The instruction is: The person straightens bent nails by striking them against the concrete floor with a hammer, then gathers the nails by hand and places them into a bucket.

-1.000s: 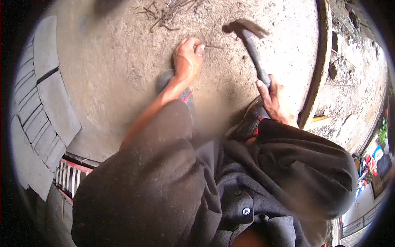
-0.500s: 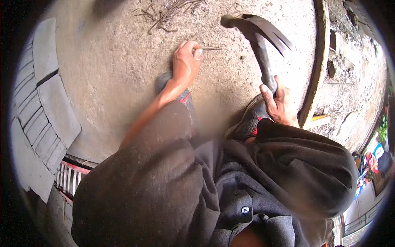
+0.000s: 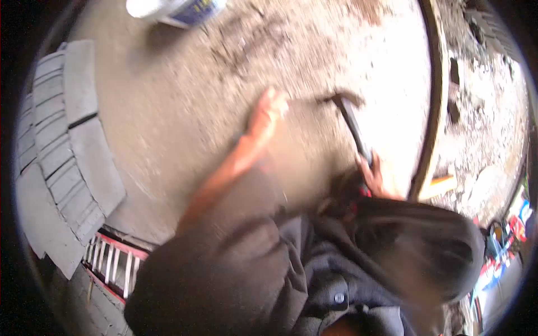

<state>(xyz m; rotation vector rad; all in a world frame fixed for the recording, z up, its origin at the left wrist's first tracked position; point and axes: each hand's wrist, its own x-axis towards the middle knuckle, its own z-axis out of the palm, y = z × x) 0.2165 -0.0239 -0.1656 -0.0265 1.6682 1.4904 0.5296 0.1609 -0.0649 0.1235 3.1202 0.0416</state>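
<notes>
My right hand (image 3: pixel 378 178) is wrapped round the handle of a claw hammer (image 3: pixel 352 123), whose head is low over the concrete floor. To the left of the hammer head, my left hand (image 3: pixel 269 111) is closed in a pinch near the floor. A thin nail (image 3: pixel 302 101), smeared by motion, extends from its fingertips towards the hammer head. Whether the head touches the nail I cannot tell. Beyond my left hand lies a blurred heap of nails (image 3: pixel 238 53).
A white and blue bucket (image 3: pixel 190 11) stands at the far left. Grey slabs (image 3: pixel 92 168) line the left side, above a red-framed slatted object (image 3: pixel 115 262). A raised strip (image 3: pixel 436 106) runs along the right, with rough rubble-like ground (image 3: pixel 482 112) past it.
The hammer has swung down from its raised position towards the nail. My view has shifted, so the floor sits lower in the picture and the bucket has come into sight.
</notes>
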